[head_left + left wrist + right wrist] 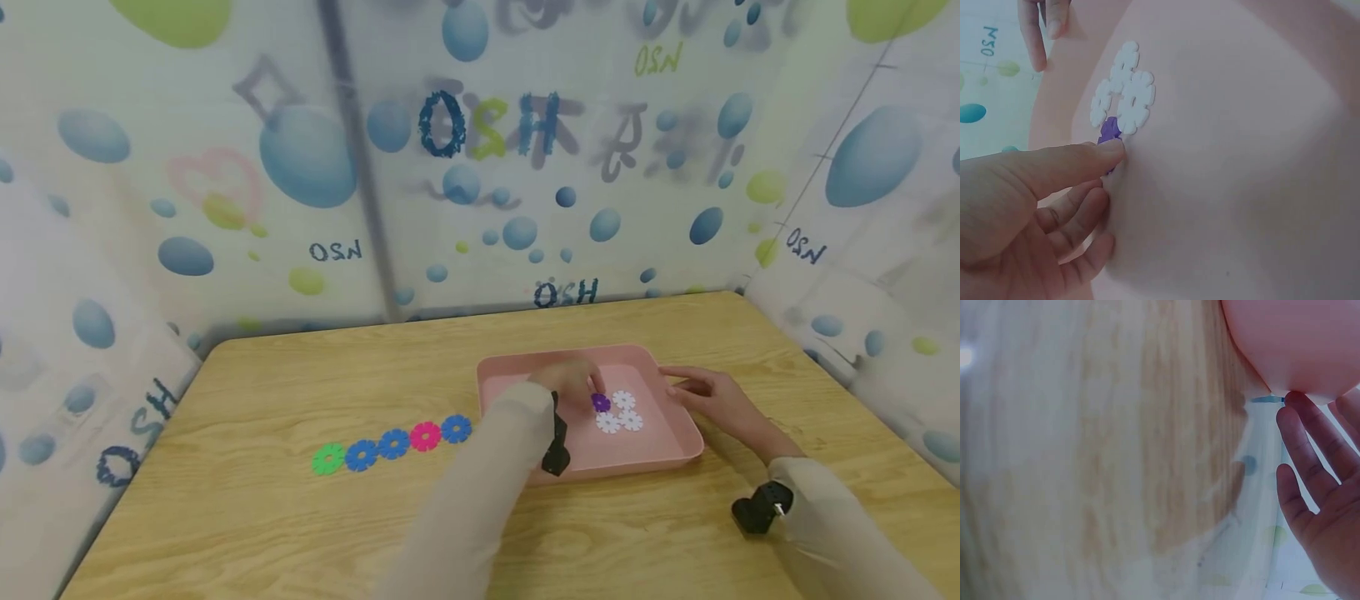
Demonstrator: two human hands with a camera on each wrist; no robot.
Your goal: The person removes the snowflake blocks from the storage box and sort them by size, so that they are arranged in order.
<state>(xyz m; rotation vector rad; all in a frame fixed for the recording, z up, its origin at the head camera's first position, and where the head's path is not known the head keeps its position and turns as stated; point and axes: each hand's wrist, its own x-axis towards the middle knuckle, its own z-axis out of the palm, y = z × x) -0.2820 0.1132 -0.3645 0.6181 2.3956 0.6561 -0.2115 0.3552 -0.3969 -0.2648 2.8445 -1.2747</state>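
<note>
In the pink tray (pixel 660 429), my left hand (pixel 566 377) pinches a purple snowflake disc (pixel 601 403), the thumb lying over it in the left wrist view. Several white snowflake discs (pixel 622 421) lie right beside the purple one on the tray floor. My right hand (pixel 716 404) is at the tray's right side, its fingertips right at the rim. In the right wrist view the fingers (pixel 1310 462) of that hand are nearly straight against the tray's outer wall (pixel 1297 350).
A row of snowflake discs runs left of the tray on the wooden table (pixel 247 517): a green disc (pixel 328 458), several blue discs (pixel 393 444) and a pink disc (pixel 425 436). Patterned curtain walls (pixel 480 208) stand behind the table and at both sides.
</note>
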